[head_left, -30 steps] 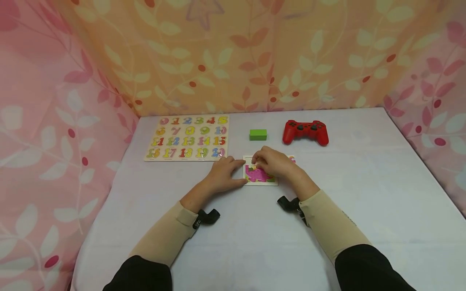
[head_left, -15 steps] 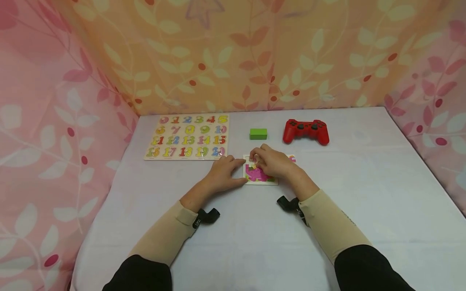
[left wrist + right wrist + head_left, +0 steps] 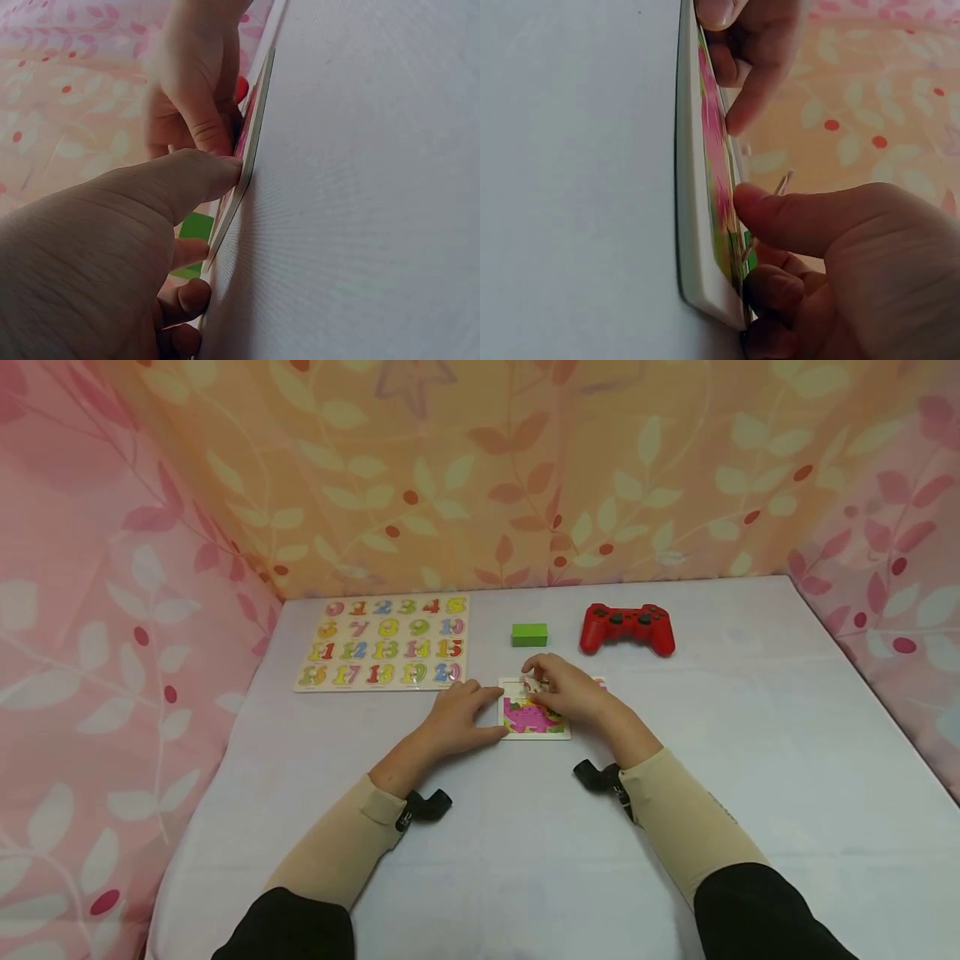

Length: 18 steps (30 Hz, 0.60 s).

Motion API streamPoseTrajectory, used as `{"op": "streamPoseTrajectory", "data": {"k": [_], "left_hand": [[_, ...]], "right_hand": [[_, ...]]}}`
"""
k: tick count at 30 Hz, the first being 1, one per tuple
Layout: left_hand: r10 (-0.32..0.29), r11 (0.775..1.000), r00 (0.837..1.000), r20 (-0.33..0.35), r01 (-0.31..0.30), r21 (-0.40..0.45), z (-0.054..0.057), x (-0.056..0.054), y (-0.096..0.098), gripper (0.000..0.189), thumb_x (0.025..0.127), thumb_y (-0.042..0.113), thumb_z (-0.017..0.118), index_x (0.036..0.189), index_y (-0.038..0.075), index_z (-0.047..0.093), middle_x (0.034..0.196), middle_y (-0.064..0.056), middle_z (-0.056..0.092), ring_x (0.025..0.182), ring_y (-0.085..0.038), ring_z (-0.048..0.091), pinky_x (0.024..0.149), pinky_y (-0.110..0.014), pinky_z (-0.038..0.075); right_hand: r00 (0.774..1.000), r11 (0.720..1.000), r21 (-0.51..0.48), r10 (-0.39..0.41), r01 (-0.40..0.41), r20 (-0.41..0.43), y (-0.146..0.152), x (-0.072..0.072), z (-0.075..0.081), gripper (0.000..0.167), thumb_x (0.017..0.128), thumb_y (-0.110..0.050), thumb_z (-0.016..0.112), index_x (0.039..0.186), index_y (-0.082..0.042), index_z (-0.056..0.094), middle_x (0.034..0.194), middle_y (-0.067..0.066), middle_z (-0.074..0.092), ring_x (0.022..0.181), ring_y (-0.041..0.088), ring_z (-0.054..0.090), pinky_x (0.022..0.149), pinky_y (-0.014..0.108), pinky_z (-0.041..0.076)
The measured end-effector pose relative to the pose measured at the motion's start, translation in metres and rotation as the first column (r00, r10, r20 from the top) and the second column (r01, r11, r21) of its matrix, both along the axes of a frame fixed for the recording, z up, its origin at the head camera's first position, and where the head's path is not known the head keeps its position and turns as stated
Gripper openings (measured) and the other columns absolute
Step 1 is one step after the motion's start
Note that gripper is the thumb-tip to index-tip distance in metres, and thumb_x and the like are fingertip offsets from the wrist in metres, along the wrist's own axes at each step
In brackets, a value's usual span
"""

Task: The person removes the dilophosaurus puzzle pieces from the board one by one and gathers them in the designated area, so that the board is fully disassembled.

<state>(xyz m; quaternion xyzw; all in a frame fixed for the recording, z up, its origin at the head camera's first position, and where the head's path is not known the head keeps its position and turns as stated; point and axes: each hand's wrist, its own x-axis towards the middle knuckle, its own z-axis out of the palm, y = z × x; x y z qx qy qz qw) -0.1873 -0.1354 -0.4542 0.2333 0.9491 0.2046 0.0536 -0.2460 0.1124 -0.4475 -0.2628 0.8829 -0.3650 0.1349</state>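
To the left of the little picture puzzle, and farther back, lies a big number board with bright numbers. The left hand is at the puzzle's left side. Its thumb and pointer finger are spread apart and touch the edge there, not curled round anything. The puzzle lies flat on the white table and shows a pink picture. Behind it sits a green block. Over the puzzle's back part, the right hand pinches a thin piece, which is tilted. Something pink and white peeks out at the puzzle's right; I can't tell what. Behind the puzzle and to its right is a red game controller.
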Motion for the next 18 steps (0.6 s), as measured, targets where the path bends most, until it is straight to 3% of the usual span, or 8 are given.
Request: {"op": "streamPoseTrajectory", "data": {"k": [4, 7, 12, 18], "left_hand": [[0.003, 1.000, 1.000, 0.003, -0.003, -0.002, 0.000, 0.000, 0.000, 0.071, 0.089, 0.052, 0.074, 0.148, 0.019, 0.055, 0.104, 0.000, 0.054, 0.094, -0.018, 0.045, 0.084, -0.037, 0.038], [0.000, 1.000, 1.000, 0.003, 0.000, -0.004, 0.000, 0.000, 0.000, 0.070, 0.089, 0.053, 0.073, 0.148, 0.019, 0.056, 0.104, 0.000, 0.054, 0.094, -0.018, 0.045, 0.083, -0.037, 0.038], [-0.006, 1.000, 1.000, -0.003, 0.006, -0.003, 0.000, 0.001, 0.000, 0.070, 0.089, 0.053, 0.073, 0.148, 0.019, 0.056, 0.104, 0.000, 0.054, 0.093, -0.018, 0.045, 0.082, -0.037, 0.038], [-0.010, 1.000, 1.000, -0.014, 0.010, -0.003, 0.000, 0.001, -0.001, 0.070, 0.089, 0.053, 0.074, 0.148, 0.019, 0.056, 0.107, 0.000, 0.055, 0.095, -0.018, 0.046, 0.083, -0.038, 0.039]], "right_hand": [[0.999, 0.998, -0.043, -0.036, 0.037, 0.023, 0.003, -0.002, -0.002, 0.038, 0.097, -0.017, 0.072, 0.132, -0.011, 0.060, 0.118, 0.010, 0.057, 0.086, 0.024, 0.051, 0.079, 0.038, 0.043], [0.999, 0.997, -0.063, -0.050, 0.051, 0.018, 0.004, 0.000, 0.006, 0.034, 0.096, -0.017, 0.074, 0.128, -0.011, 0.064, 0.119, 0.009, 0.056, 0.085, 0.025, 0.051, 0.077, 0.037, 0.043], [0.999, 0.993, -0.111, -0.050, 0.048, -0.021, 0.007, 0.009, 0.035, 0.037, 0.094, -0.018, 0.077, 0.129, -0.012, 0.064, 0.122, 0.008, 0.056, 0.093, 0.026, 0.053, 0.079, 0.039, 0.046], [0.986, 0.988, -0.156, -0.042, 0.017, -0.159, 0.018, 0.018, 0.067, 0.038, 0.094, -0.017, 0.077, 0.129, -0.010, 0.065, 0.118, 0.007, 0.058, 0.087, 0.024, 0.051, 0.074, 0.037, 0.043]]}}
